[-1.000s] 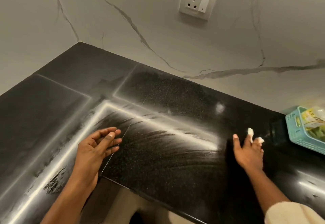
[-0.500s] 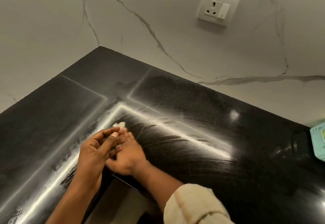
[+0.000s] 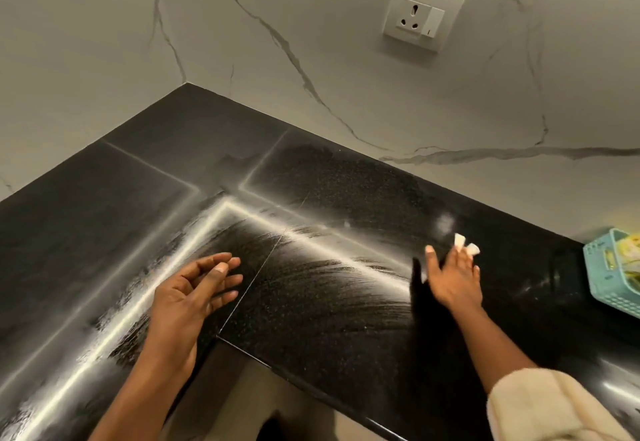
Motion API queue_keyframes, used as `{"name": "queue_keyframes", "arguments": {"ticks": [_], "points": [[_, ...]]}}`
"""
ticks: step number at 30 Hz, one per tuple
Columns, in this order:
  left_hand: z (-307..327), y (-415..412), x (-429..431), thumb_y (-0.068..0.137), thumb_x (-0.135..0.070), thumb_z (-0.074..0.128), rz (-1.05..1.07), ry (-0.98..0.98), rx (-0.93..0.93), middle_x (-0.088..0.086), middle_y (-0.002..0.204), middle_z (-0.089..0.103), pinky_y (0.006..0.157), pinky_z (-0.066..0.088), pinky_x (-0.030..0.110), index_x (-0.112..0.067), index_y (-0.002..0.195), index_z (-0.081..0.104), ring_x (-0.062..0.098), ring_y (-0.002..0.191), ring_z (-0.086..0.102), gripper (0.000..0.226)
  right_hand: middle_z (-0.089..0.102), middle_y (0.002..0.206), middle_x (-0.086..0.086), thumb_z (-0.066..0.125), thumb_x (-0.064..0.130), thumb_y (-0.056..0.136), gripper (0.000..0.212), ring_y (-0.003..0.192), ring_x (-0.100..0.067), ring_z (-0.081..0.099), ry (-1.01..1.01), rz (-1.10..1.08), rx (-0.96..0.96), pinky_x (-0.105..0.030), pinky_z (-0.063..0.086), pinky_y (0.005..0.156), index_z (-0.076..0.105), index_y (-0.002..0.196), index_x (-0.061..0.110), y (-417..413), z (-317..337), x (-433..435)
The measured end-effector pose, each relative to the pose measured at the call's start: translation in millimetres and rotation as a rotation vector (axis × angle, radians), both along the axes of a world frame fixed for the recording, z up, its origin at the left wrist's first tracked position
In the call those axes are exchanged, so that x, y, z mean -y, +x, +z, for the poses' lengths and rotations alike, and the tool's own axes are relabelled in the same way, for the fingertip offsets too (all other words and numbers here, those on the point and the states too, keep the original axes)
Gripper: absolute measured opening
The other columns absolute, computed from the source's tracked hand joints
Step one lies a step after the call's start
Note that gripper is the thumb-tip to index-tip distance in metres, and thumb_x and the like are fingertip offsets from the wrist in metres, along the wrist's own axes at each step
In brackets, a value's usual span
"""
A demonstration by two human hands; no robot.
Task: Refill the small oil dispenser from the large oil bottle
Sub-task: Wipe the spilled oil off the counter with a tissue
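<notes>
Oil dispenser and large oil bottle not in view; bench [image 3: 346, 305] streaked as if wiped, left hand [image 3: 194, 288] relaxed and empty, right hand [image 3: 453, 278] pinching white wad [image 3: 465, 246] near teal basket [image 3: 609, 278], so probably clean-up stage.

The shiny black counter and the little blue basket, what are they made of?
The speckled black counter looks like polished stone, perhaps granite: tiny pale flecks and mirror-like light streaks. The pale blue basket looks like moulded plastic: thin latticed walls, one even colour.
</notes>
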State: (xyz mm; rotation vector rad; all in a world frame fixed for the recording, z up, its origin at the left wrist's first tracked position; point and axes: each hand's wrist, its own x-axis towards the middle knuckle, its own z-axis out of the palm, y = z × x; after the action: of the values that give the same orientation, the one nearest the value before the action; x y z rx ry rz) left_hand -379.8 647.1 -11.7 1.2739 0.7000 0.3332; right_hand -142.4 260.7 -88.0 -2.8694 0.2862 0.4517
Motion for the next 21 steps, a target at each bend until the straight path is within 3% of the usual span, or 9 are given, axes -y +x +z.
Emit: {"name": "queue_keyframes", "arguments": {"ticks": [2,4,6,9,13,15,17,19,21], "points": [[-2,1,3,0.104,-0.008,0.062,-0.011,-0.013,0.004,0.009,0.119,0.081,0.088,0.065,0.037,-0.005,0.123,0.073,0.037,0.113,0.076,0.022,0.022,0.172,-0.027,-0.007,0.093,0.081,0.129,0.16,-0.038,0.022,0.037,-0.061,0.03,-0.052,0.02,0.131,0.023,0.165,-0.001,-15,-3,-19],[-1,5,7,0.105,-0.008,0.062,-0.038,-0.025,0.014,0.009,0.119,0.081,0.087,0.065,0.036,-0.006,0.123,0.073,0.035,0.111,0.076,0.022,0.035,0.164,-0.031,0.005,0.092,0.086,0.123,0.151,-0.044,0.037,0.086,0.067,0.09,-0.051,0.033,0.125,0.031,0.161,-0.002,-41,-7,-72],[1,10,15,0.105,-0.008,0.062,-0.077,-0.031,0.023,0.01,0.119,0.081,0.086,0.066,0.034,-0.007,0.123,0.073,0.033,0.108,0.076,0.021,0.024,0.17,-0.027,0.02,0.089,0.092,0.114,0.158,-0.04,0.025,0.197,0.265,0.092,-0.049,0.027,0.128,0.021,0.165,0.001,-78,-12,-136],[10,15,25,0.101,-0.009,0.065,-0.114,-0.027,0.057,0.013,0.118,0.081,0.08,0.065,0.028,-0.005,0.122,0.073,0.027,0.1,0.077,0.022,0.005,0.176,-0.022,0.027,0.081,0.097,0.106,0.164,-0.034,0.002,0.308,0.65,0.042,-0.047,0.005,0.134,0.009,0.167,0.003,-150,-9,-225],[18,15,32,0.072,-0.037,0.08,-0.126,-0.03,0.098,0.014,0.118,0.081,0.078,0.066,0.028,-0.004,0.121,0.073,0.025,0.098,0.079,0.059,0.025,0.17,-0.026,0.028,0.069,0.098,0.096,0.162,-0.035,0.012,0.324,1.018,0.045,-0.045,0.001,0.134,0.025,0.162,-0.003,-218,-9,-260],[20,14,37,0.079,-0.033,0.078,-0.135,-0.024,0.108,0.015,0.119,0.08,0.078,0.067,0.028,-0.005,0.121,0.073,0.024,0.098,0.08,0.051,0.022,0.173,-0.021,0.031,0.071,0.101,0.094,0.163,-0.032,0.012,0.315,0.981,0.077,-0.043,0.001,0.134,0.021,0.165,0.002,-206,-10,-237],[21,11,44,0.097,-0.017,0.069,-0.134,-0.014,0.099,0.014,0.12,0.08,0.082,0.067,0.032,-0.006,0.12,0.074,0.026,0.1,0.079,0.026,0.019,0.175,-0.017,0.029,0.077,0.1,0.096,0.163,-0.032,0.014,0.29,0.8,0.129,-0.043,0.006,0.134,0.017,0.168,0.01,-173,-9,-193],[22,3,53,0.104,-0.01,0.063,-0.143,0.017,0.077,0.013,0.12,0.08,0.094,0.065,0.045,-0.007,0.12,0.074,0.034,0.109,0.077,0.02,0.021,0.175,-0.013,0.026,0.082,0.097,0.096,0.161,-0.032,0.021,0.231,0.55,0.15,-0.045,0.018,0.131,0.018,0.168,0.017,-134,-8,-124],[23,-7,57,0.104,-0.009,0.063,-0.154,0.02,0.059,0.012,0.12,0.08,0.099,0.059,0.052,-0.007,0.121,0.074,0.038,0.114,0.075,0.021,0.037,0.168,-0.017,0.027,0.078,0.099,0.091,0.152,-0.035,0.037,0.098,0.314,0.193,-0.046,0.033,0.125,0.028,0.165,0.015,-103,-11,-37]]}}
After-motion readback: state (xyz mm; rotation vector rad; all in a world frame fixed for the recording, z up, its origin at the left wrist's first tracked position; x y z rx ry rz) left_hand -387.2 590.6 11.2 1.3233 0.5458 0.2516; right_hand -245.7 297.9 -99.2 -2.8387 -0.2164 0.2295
